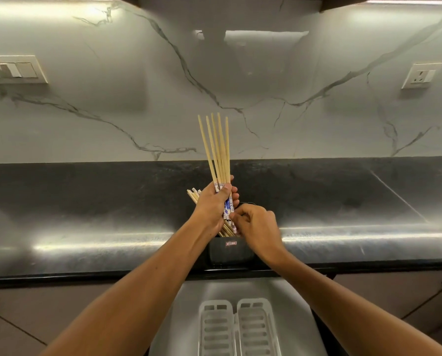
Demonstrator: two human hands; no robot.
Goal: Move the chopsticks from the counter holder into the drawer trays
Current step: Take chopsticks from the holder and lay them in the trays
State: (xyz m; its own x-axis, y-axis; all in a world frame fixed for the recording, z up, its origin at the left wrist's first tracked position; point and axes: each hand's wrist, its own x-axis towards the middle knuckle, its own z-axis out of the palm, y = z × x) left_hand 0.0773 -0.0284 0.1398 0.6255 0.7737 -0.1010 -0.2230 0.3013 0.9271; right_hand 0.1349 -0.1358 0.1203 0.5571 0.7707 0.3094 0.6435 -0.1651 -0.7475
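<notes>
My left hand (212,204) grips a bunch of several pale wooden chopsticks (217,147) with blue-and-white patterned ends, their thin tips fanned upward against the backsplash. More chopsticks (193,195) stand in the black holder (231,250) at the counter's front edge, partly hidden behind my left hand. My right hand (257,226) is just right of the bunch, fingers curled and pinching the patterned lower ends of the chopsticks above the holder. Below, two white slotted trays (236,327) lie side by side in the open drawer.
The dark counter (86,201) runs left and right of the holder, backed by a grey veined backsplash. A switch plate (12,69) sits on the wall at left, a socket (421,75) at right. Cabinet fronts flank the open drawer (286,294).
</notes>
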